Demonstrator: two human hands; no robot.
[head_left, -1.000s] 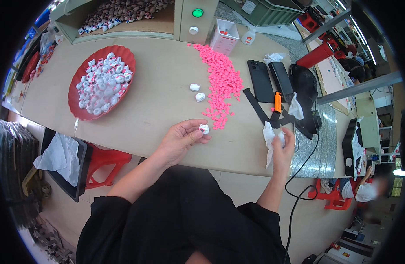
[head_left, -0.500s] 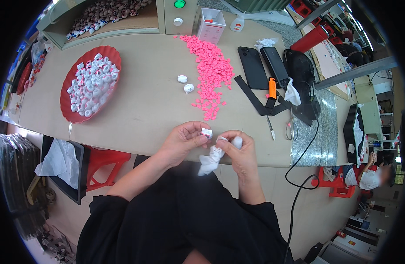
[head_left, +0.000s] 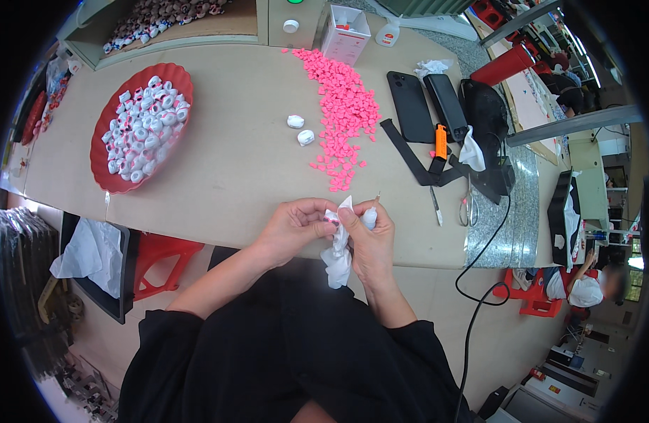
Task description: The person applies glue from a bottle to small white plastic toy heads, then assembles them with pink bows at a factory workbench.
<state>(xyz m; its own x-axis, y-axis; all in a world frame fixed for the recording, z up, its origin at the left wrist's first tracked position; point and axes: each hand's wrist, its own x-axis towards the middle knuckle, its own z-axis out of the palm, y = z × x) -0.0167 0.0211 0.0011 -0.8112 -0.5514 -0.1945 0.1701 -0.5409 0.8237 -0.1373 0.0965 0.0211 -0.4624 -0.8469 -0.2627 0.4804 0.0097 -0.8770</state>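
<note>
Between the thumb and fingers of my left hand (head_left: 290,229) is a small white piece with pink markings (head_left: 331,218), held at the table's near edge. My right hand (head_left: 374,247) is closed on a crumpled white tissue (head_left: 337,264), whose upper part touches the piece. The same hand also holds a small white bottle with a thin needle-like tip (head_left: 369,218), partly hidden by the fingers. Beyond my hands, two similar white pieces (head_left: 305,137) lie on the table. A scalloped red dish (head_left: 99,161) full of such pieces stands at the left.
Many small pink pieces (head_left: 345,106) are spread across the table's middle. To their right lie a black phone (head_left: 410,106), an orange-and-black tool (head_left: 440,146), a slim blade-like tool (head_left: 436,204) and scissors (head_left: 469,210). A black cable (head_left: 468,338) hangs over the right edge.
My right hand has moved left, bringing the tissue up against the white piece. The bottle's thin tip now shows pointing upward. My left hand stays nearly in place.
</note>
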